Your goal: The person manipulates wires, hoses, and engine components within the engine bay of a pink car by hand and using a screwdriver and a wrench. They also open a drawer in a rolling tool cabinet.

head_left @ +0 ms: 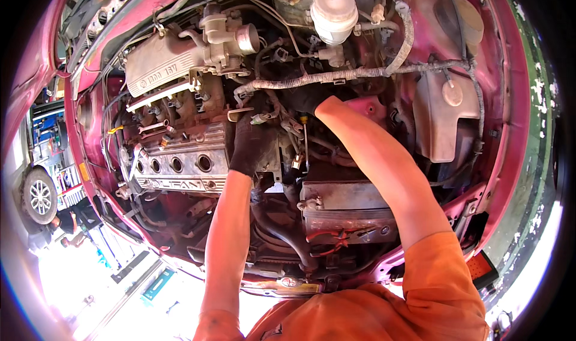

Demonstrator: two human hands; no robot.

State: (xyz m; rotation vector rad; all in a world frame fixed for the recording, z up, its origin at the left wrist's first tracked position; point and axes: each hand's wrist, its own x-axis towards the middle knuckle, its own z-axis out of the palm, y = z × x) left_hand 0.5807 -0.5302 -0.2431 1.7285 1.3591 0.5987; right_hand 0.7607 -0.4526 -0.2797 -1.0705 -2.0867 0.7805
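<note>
My left hand (251,144), in a black glove, reaches in beside the right end of the metal engine valve cover (186,155). Its fingers run into dark parts close to a small flat metal bracket (240,111) and a wiring connector (260,119); what they touch I cannot make out. My right hand (305,98), also black-gloved, reaches beneath a wrapped wiring harness (336,76). Its fingers are hidden in shadow among hoses and cables. Just below that hand stands a thin rod with a yellow top (304,120).
A wrench (153,126) lies above the valve cover. Red-handled pliers (337,240) rest at the front, by the battery (351,212). At the back are the intake manifold (159,62) and a white fluid reservoir (333,16); a beige tank (444,116) sits right.
</note>
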